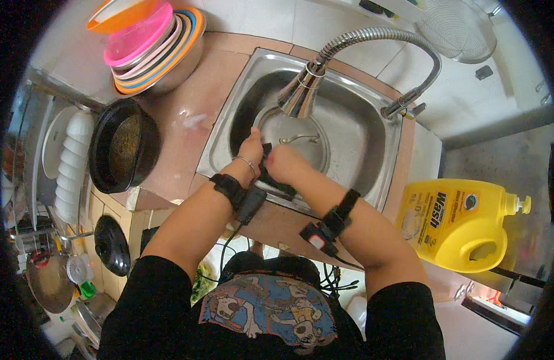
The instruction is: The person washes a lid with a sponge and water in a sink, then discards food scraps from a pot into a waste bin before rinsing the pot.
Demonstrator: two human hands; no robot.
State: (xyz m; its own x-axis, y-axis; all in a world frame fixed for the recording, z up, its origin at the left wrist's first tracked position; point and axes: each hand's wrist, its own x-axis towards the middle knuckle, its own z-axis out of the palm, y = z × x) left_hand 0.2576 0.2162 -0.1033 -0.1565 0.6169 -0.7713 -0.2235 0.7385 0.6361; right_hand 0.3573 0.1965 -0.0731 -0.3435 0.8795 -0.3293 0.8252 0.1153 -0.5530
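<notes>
My left hand [251,152] and my right hand [286,164] are close together over the near left part of the steel sink [358,130]. A dark object [277,185] lies between and below them, and both hands are curled on it. My fingers hide much of it, so its kind is unclear. Just beyond the hands, a round metal lid or dish [319,155] rests in the basin, with a small curved metal piece [299,139] at its middle. The flexible faucet's spray head [300,92] hangs above it.
Left of the sink stand a black pan [123,144] and a leaning stack of basins [157,54]. White bowls [74,166] fill a rack at far left. A yellow detergent jug [457,225] is at right. A wire strainer [457,29] hangs on the wall.
</notes>
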